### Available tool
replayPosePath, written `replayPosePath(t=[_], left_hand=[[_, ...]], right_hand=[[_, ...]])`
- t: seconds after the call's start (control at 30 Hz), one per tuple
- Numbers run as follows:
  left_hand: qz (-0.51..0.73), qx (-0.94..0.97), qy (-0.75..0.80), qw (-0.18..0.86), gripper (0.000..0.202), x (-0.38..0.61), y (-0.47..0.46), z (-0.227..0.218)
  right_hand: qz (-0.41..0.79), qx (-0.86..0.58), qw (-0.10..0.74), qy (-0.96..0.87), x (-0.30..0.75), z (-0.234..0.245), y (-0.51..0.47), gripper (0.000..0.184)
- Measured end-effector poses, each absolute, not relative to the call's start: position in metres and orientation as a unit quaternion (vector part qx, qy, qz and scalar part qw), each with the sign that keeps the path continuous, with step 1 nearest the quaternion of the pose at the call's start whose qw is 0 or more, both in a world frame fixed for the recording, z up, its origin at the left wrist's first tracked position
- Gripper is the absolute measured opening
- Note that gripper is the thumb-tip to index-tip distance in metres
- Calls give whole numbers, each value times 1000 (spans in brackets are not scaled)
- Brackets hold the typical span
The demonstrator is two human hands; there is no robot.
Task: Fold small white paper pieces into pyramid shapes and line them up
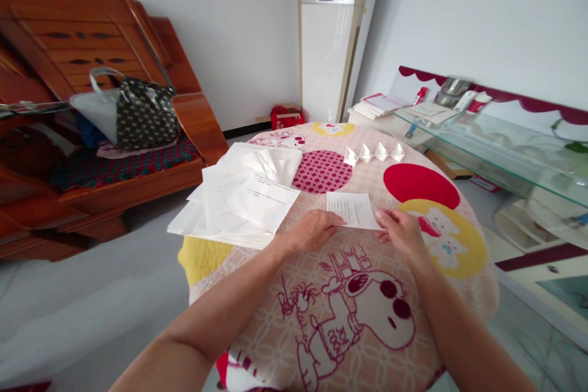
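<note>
Head view: both forearms are cut off by the lower edge, and the left hand (316, 229) hides most of its own fingertips. That hand touches the near left corner of a small printed sheet (353, 209); it may be a pinch, but I cannot tell whether the fingers grip or only press. The right hand (400, 233) holds the sheet's right edge between thumb and fingers. Below the sheet is the cloth-covered worktop (374, 257); the sheet's print is too small to read.

Counted, there are two hands, one sheet between them, and four folded white paper shapes (380, 152) in a row beyond the sheet. Left of the sheet lies one spread pile of larger papers (225, 196), whose overlapping leaves hide their number. Farther left of the sheet, one dark patterned bag (144, 113) rests on a wooden bench (202, 125).
</note>
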State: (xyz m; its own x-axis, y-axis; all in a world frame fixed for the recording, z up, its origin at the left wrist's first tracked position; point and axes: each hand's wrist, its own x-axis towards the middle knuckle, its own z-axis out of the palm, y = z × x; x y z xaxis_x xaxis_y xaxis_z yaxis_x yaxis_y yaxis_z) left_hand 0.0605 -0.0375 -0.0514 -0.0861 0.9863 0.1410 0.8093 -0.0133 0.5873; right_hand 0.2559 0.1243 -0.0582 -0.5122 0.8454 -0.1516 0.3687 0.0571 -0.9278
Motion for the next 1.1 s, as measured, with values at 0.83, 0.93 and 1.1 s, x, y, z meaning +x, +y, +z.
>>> replayPosePath(t=[0.83, 0.93, 1.1], left_hand=[[357, 412, 819, 179, 75, 56, -31, -64], [355, 404, 824, 179, 73, 57, -29, -67], [332, 386, 846, 155, 77, 60, -24, -71]], right_hand=[[406, -418, 126, -803, 233, -65, 132, 25], [381, -424, 121, -813, 232, -63, 130, 25], [271, -406, 114, -865, 231, -59, 130, 34]])
